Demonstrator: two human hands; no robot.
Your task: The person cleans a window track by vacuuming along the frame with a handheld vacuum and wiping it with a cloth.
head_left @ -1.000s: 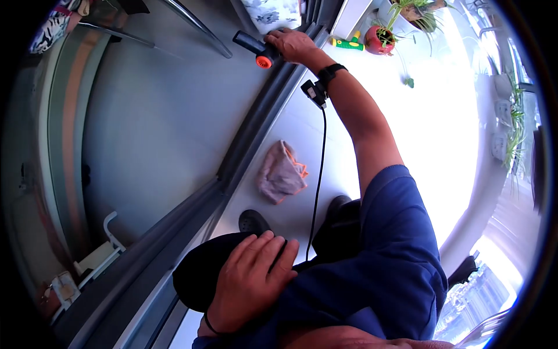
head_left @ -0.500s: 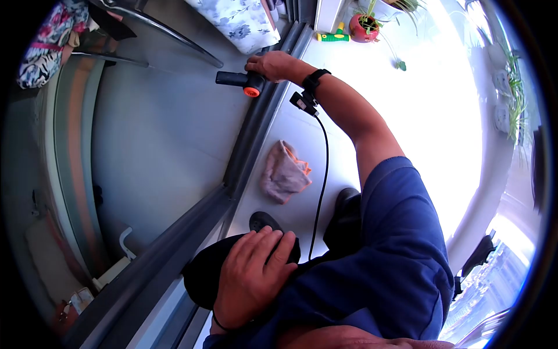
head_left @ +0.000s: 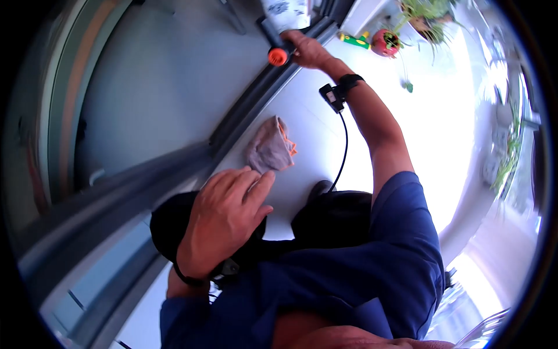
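My right hand (head_left: 308,49) reaches forward, its fingers closed round a black handheld device (head_left: 270,34) with a round orange end. The device is over the dark sliding-door track (head_left: 256,93); its exact kind cannot be made out. My left hand (head_left: 224,215) is above my black-clad left knee (head_left: 170,224), fingers stretched out and nothing in them. Beyond those fingers a crumpled grey cloth (head_left: 268,145) with orange edging lies on the pale floor beside the track.
A small black box (head_left: 332,98) is strapped at my right wrist, with a black cable (head_left: 346,148) running down to my legs. Near the far corner are a green-and-yellow object (head_left: 356,41), a red pot (head_left: 385,43) and a leafy plant (head_left: 427,11). Patterned fabric (head_left: 288,13) hangs by the track.
My right hand has moved forward along the track with the device, which now tilts more upright in view. My left hand has lifted from my knee and stretched toward the cloth. The view has shifted.
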